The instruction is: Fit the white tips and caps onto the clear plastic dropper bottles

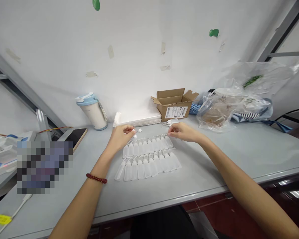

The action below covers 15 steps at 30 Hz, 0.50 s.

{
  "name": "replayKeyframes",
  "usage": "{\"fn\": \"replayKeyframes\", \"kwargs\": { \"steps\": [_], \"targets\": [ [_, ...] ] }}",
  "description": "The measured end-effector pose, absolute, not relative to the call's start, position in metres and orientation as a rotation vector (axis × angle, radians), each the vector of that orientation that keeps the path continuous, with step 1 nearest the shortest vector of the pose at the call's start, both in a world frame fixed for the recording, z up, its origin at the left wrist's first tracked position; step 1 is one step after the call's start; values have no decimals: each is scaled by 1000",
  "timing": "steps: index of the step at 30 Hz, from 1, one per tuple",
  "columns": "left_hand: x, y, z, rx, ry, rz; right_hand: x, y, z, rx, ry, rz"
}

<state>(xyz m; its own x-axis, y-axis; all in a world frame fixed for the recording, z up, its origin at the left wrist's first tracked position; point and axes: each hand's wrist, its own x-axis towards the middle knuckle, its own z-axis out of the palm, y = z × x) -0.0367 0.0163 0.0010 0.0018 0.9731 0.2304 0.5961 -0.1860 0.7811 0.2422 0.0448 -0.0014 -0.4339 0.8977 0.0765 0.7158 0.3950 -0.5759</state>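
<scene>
Two close rows of translucent bottles [146, 168] fill the frame's centre, where a brush from our right hand [180, 132], whose grip we cannot tell, could skew them, and the small white piece [134, 129] seemingly pinched by our left hand [121, 136] could slip.

No wording is showing legibly: a white label [176, 112] on the far cardboard box [169, 100] is carrying print too small to read; a near-left yellow tag [2, 219] is bearing blurred marks.

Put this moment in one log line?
translucent bottles: two rows on table | left hand: by small white pieces | right hand: at far row's right end
</scene>
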Motion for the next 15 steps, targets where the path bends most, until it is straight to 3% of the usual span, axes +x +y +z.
{"fn": "replayKeyframes", "kwargs": {
  "steps": [15],
  "targets": [
    [-23, 8, 7, 1667, 1552, 1110, 235, 42, -12, -1621, -2463, 484]
  ]
}}
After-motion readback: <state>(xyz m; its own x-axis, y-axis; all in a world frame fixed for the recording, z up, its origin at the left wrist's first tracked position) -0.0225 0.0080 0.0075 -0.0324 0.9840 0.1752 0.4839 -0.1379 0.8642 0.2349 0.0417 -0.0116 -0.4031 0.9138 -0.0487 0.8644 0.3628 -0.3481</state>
